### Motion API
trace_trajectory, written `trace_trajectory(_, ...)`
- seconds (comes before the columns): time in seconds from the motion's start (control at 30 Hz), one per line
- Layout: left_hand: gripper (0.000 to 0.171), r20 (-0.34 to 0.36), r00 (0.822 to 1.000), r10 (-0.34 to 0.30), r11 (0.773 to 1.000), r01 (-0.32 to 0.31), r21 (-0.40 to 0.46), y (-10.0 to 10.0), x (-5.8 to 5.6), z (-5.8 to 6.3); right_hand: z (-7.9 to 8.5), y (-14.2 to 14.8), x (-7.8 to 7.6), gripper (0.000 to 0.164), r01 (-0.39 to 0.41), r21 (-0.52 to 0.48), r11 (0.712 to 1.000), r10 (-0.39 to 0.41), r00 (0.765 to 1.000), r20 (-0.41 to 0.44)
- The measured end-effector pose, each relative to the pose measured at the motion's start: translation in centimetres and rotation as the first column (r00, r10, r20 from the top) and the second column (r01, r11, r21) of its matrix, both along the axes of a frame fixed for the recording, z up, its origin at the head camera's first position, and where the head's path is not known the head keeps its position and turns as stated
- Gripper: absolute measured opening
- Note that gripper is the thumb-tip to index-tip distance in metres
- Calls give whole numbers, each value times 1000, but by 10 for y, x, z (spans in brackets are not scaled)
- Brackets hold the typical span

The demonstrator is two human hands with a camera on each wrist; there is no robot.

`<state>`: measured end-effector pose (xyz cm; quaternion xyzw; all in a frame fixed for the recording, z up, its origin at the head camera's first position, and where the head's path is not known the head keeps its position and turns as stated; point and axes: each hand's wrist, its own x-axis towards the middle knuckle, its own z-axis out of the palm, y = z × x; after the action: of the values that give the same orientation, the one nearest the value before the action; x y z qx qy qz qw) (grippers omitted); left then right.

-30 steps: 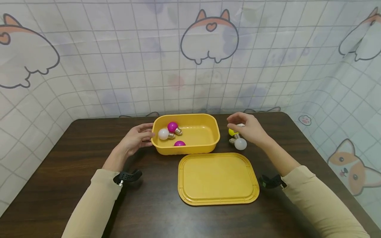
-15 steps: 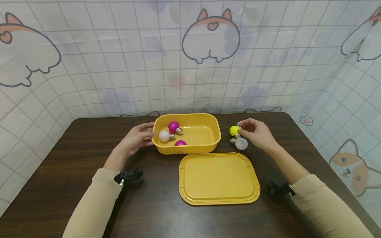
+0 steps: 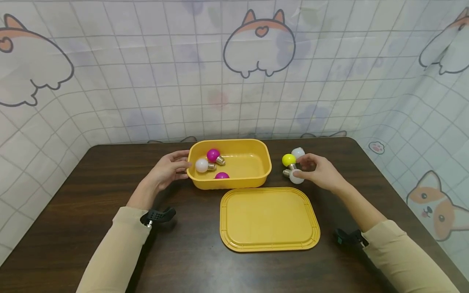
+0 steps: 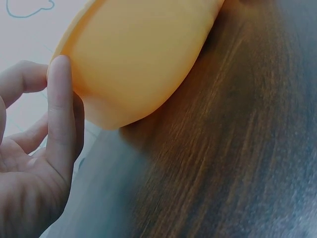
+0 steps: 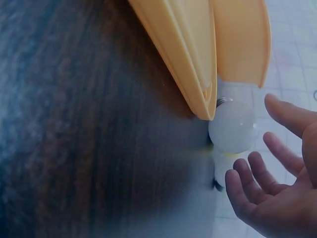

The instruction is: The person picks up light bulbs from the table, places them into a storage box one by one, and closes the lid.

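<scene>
My left hand (image 3: 165, 171) holds the left end of a yellow plastic box (image 3: 227, 185), its fingertips at the rim. In the left wrist view, two digits meet the rim (image 4: 74, 25) from either side. Inside the box lie a white light bulb (image 3: 201, 165) and two magenta bulbs (image 3: 213, 154), one partly hidden by the front wall. To the right of the box, my right hand (image 3: 321, 173) hovers with thumb and fingers spread around a cluster: a yellow bulb (image 3: 288, 160), a white bulb (image 3: 298, 152) behind it and another white bulb (image 3: 295, 179) in front, overlapped by the thumb.
A flat yellow lid (image 3: 269, 219) lies on the dark wooden table (image 3: 190, 252), just in front of the box. Behind and beside the table hangs a white gridded cloth (image 3: 165, 81) with cartoon dogs. Each wrist wears a black strap (image 3: 157, 215).
My right hand has drawn back from above the bulbs, shifting right and toward me, so the rear white bulb now shows. The left hand and the box stay in place.
</scene>
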<state>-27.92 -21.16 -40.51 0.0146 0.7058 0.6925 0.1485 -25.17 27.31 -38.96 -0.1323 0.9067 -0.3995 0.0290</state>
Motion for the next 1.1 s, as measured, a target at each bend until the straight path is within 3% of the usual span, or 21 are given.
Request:
trace_trajectory(0.5,64,-10,1000,-14,1000,14,1,0,2,2,-8,1,1,47,-58,7,998,58,998,18)
trace_trajectory(1.1,64,-7,1000,-11,1000,11,10,0,3,1,-10,4,3,45,-62,-9,998,62,997,38)
